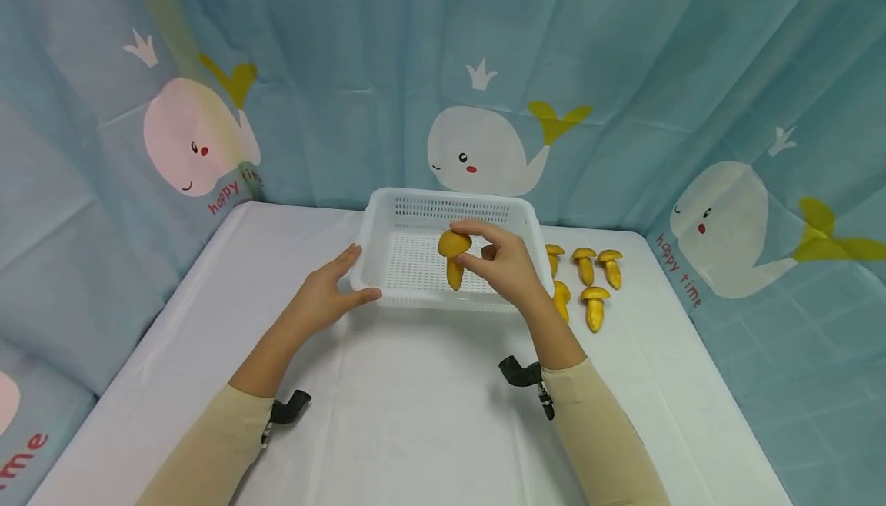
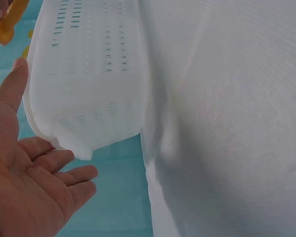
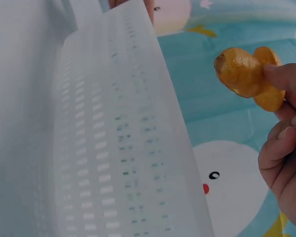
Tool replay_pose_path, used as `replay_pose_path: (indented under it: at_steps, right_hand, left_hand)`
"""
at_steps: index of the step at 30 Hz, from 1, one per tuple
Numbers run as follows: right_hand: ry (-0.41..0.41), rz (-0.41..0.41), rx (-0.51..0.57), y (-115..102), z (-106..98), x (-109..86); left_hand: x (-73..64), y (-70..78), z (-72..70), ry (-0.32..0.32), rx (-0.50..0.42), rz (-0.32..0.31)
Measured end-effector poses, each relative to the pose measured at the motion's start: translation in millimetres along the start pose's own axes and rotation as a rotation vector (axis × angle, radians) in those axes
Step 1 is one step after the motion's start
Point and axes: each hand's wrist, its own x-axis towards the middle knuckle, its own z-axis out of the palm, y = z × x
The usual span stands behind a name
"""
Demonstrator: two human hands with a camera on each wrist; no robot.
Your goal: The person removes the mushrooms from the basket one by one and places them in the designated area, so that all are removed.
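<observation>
A yellow toy mushroom [image 1: 454, 246] is pinched by its cap between the thumb and fingers of my right hand [image 1: 508, 264], held above the white plastic basket [image 1: 422, 300]. In the right wrist view the mushroom [image 3: 239, 74] shows its stem end beyond the basket's rim. My left hand [image 1: 325, 294] touches the basket's left end, thumb at the near side and fingers along the left rim. The left wrist view shows the fingers of that hand [image 2: 34, 182] loosely bent beside the basket's corner [image 2: 81, 148]. Inside the basket, the perforated floor shows around the held mushroom.
Several yellow mushrooms [image 1: 594, 307] lie on the white-covered table [image 1: 415, 414] just right of the basket, some partly hidden behind its edge and my right hand. A blue curtain [image 1: 332, 106] with whale prints hangs behind and at both sides of the table.
</observation>
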Motion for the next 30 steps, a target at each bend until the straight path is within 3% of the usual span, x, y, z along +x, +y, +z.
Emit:
replay_pose_path:
  at_steps: [10,19,30]
  right_hand:
    - [0.051,0.024,-0.033,-11.6,-35.4,-31.3]
    - [0.085,0.027,-0.040,1.0,-64.7,-56.1]
    - [0.085,0.028,-0.099,7.2,-81.5,-66.8]
  left_hand:
    - [0.9,-0.4,0.1,-0.001,0.000,0.001]
    - [1.2,1.2,1.2,-0.004,0.001,0.002]
    - [0.3,1.0,-0.9,-0.004,0.017,-0.010]
